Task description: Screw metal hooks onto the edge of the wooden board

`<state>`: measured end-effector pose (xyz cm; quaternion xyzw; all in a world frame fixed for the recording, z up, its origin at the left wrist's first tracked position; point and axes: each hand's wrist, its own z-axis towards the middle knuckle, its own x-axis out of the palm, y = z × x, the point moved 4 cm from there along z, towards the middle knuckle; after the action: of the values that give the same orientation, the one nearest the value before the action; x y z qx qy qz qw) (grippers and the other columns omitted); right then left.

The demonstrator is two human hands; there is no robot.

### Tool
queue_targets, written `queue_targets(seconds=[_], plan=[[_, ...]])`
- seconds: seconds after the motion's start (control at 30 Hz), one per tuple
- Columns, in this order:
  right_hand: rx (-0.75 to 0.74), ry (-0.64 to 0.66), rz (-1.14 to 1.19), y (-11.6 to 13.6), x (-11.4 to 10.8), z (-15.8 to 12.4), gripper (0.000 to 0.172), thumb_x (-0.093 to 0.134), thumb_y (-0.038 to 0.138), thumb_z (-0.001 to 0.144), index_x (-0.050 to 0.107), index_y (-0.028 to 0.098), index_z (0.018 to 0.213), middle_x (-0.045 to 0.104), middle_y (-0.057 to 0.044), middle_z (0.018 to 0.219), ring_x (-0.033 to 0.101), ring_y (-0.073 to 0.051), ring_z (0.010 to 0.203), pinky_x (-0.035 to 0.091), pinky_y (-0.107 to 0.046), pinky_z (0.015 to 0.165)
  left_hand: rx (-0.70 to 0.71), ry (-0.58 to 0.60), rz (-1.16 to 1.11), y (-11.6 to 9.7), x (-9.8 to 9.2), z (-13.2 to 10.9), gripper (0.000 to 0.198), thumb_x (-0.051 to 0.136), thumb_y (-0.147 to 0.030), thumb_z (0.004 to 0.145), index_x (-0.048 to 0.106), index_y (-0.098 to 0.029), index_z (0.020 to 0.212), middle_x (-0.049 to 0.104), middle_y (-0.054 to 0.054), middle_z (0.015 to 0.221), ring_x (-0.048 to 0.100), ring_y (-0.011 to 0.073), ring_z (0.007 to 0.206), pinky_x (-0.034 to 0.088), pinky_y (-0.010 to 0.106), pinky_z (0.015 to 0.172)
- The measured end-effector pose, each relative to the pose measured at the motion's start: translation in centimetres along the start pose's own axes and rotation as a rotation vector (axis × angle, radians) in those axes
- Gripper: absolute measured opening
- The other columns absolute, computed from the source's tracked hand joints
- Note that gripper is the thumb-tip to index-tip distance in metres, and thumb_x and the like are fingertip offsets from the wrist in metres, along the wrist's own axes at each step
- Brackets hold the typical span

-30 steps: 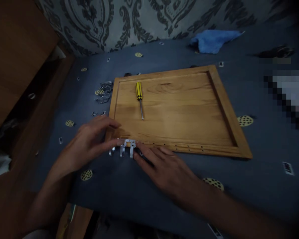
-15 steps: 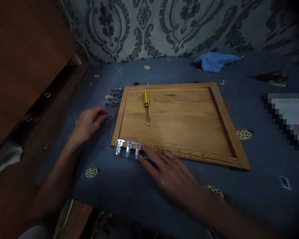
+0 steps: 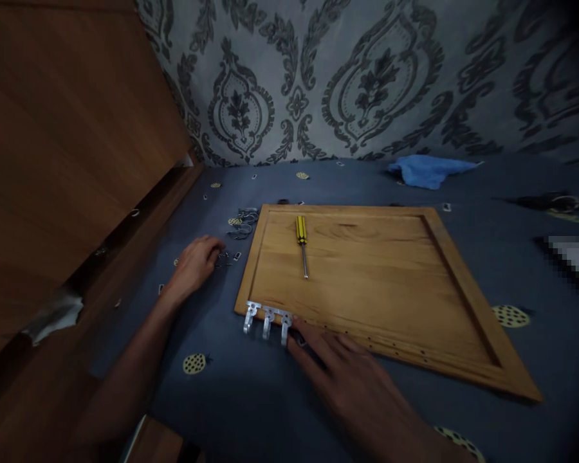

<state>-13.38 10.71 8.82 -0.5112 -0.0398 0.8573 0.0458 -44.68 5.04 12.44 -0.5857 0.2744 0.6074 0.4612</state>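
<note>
A silver metal hook rail with three hooks point(image 3: 269, 315) lies along the front left edge of a framed wooden panel point(image 3: 371, 270). My right hand point(image 3: 354, 376) pinches the rail's right end between thumb and index finger, its other fingers resting by the panel's edge. Left of the panel, my left hand point(image 3: 197, 263) is low over the cloth with curled fingertips at a small pile of screws point(image 3: 224, 258); whatever is between them is hidden. On the panel lies a yellow-handled screwdriver point(image 3: 302, 239), its shaft pointing toward me.
Several metal hooks point(image 3: 244, 224) lie beside the panel's far left corner. A blue cloth point(image 3: 429, 170) and a dark object point(image 3: 554, 202) lie on the grey patterned sheet point(image 3: 251, 411) at the back right. Wooden furniture point(image 3: 67, 128) stands at left, and a patterned wall point(image 3: 294, 77) rises behind.
The camera view has tilted up, so everything sits lower in the picture. My left hand's fingers have moved down onto the screws. My right hand stays on the rail.
</note>
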Motion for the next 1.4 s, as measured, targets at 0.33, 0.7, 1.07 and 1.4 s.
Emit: queue_targets(seconds=[0.33, 0.7, 1.07, 1.4], plan=[[0.016, -0.038, 0.004, 0.0, -0.2, 0.0, 0.061, 0.042, -0.005, 0.075, 0.064, 0.016, 0.128, 0.076, -0.011, 0.133, 0.077, -0.02, 0.107, 0.062, -0.033, 0.085, 0.034, 0.032, -0.02, -0.3, 0.3, 0.1, 0.012, 0.063, -0.02, 0.096, 0.075, -0.02, 0.098, 0.072, 0.008, 0.099, 0.065, 0.0283, 0.1, 0.051, 0.041, 0.092], [0.023, -0.044, -0.019, 0.0, -0.3, 0.3, 0.058, 0.042, -0.007, 0.08, 0.069, 0.018, 0.124, 0.076, -0.009, 0.132, 0.078, -0.017, 0.103, 0.063, -0.03, 0.086, 0.027, -0.067, -0.176, -1.3, 0.3, 0.1, 0.011, 0.062, -0.018, 0.094, 0.069, -0.02, 0.085, 0.071, 0.006, 0.09, 0.063, 0.0257, 0.094, 0.049, 0.039, 0.092], [0.064, 0.088, 0.089, 0.4, 0.3, -0.5, 0.061, 0.045, -0.005, 0.084, 0.06, 0.015, 0.14, 0.067, -0.016, 0.145, 0.073, -0.023, 0.119, 0.062, -0.041, 0.099, 0.005, 0.033, -0.617, -3.7, -0.9, -0.7, 0.024, 0.065, -0.042, 0.085, 0.065, -0.019, 0.081, 0.063, -0.001, 0.068, 0.058, 0.0144, 0.063, 0.045, 0.024, 0.059], [0.073, 0.112, 0.125, 0.3, -1.2, 0.7, 0.051, 0.05, -0.004, 0.088, 0.063, 0.012, 0.135, 0.066, -0.019, 0.146, 0.075, -0.025, 0.113, 0.062, -0.04, 0.096, 0.005, 0.451, -1.029, -8.7, -0.4, -2.9, 0.023, 0.086, -0.034, 0.075, 0.076, -0.016, 0.086, 0.072, 0.001, 0.074, 0.065, 0.0144, 0.066, 0.053, 0.025, 0.063]])
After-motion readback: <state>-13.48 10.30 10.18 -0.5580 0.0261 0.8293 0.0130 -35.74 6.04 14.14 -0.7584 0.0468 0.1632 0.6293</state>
